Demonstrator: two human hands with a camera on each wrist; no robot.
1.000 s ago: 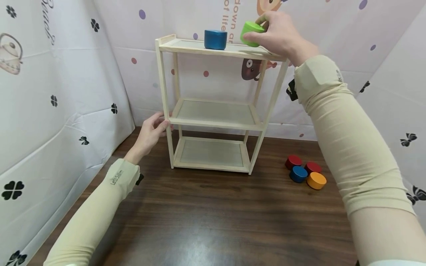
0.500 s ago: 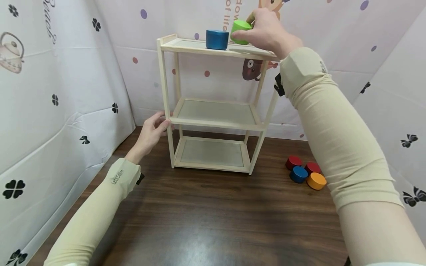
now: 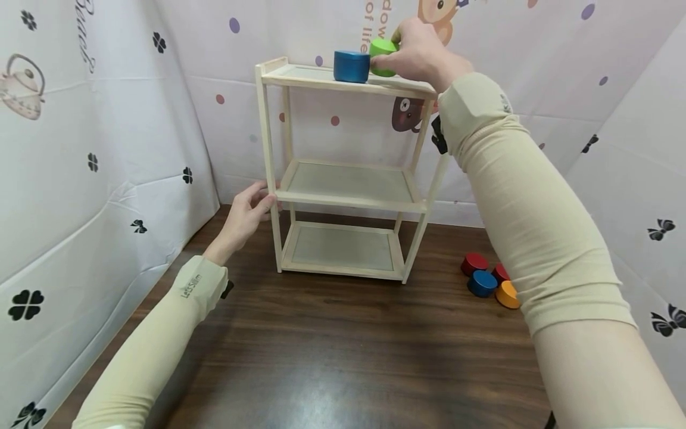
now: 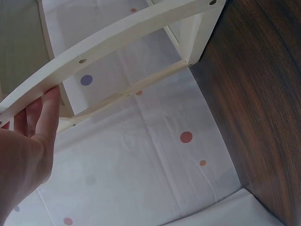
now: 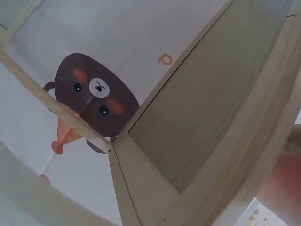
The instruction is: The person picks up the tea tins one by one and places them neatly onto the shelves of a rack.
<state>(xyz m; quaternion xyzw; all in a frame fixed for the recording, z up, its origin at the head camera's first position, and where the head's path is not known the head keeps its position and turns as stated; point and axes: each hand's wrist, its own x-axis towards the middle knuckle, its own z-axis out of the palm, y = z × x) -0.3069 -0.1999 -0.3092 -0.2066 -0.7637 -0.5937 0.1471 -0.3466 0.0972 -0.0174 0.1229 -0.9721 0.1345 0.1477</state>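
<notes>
The green cylinder (image 3: 383, 47) sits on the top shelf of the wooden rack (image 3: 348, 179), pinched in the curled fingers of the right hand (image 3: 415, 53). A blue cylinder (image 3: 351, 65) stands just left of that hand, touching the green one. The left hand (image 3: 248, 210) grips the rack's front post, fingers wrapped round it. Below the right arm, four small discs (image 3: 486, 277) lie on the counter (image 3: 343, 345).

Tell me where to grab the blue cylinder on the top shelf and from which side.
Grip the blue cylinder round its curved side wall, coming from above and the front. It stands upright on the rack's top shelf. Its right side looks blocked: the green cylinder, held by the right hand, sits close beside it. The left side is open.
</notes>
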